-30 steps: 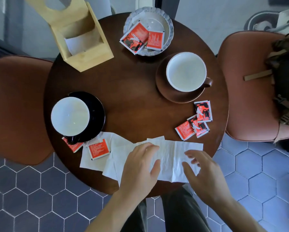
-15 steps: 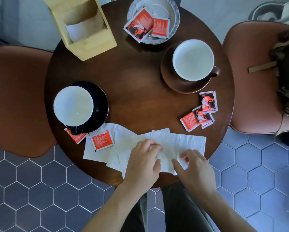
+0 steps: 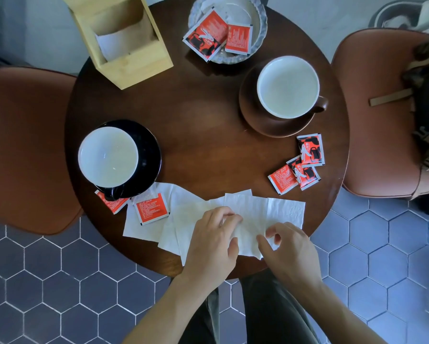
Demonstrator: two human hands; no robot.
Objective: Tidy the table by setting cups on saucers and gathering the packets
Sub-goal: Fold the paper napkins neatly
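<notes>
Both hands work the paper napkins at the near edge of the round counter.

The left hand lies on the overlapping napkins with its fingers curled down onto the paper, seemingly to pin the stack, while the right hand pinches a napkin edge between thumb and fingertips, probably to draw the sheets together. Both cups already sit on saucers: the white cup on the black saucer at left, the brown cup on the brown saucer at right. The packets are not yet gathered: two lie in the scalloped dish, three overlap in a cluster at right, one rests on a napkin, and another is tucked partly under the black saucer. A wooden napkin holder stands at the far left.
</notes>
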